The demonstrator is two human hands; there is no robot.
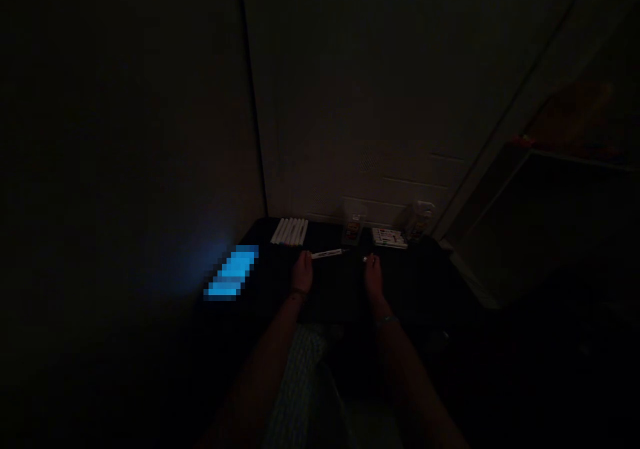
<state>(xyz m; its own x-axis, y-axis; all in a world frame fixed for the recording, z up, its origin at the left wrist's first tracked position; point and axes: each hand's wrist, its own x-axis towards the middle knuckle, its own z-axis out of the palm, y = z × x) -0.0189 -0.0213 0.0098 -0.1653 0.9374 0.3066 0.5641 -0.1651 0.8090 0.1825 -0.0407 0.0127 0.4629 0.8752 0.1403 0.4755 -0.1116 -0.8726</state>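
The scene is very dark. My left hand is closed around one end of a white marker, which lies nearly level and points right. Its right end looks dark and narrow, like a bare tip. Across a short gap, my right hand is closed on a small pale piece that looks like the marker's cap; most of it is hidden by the fingers. Both hands are over a dark table.
A row of white markers lies behind my left hand. Beyond my right hand is another group of white markers. Two clear containers, one in the middle and one at right, stand near the wall. A blurred blue glowing screen is at left.
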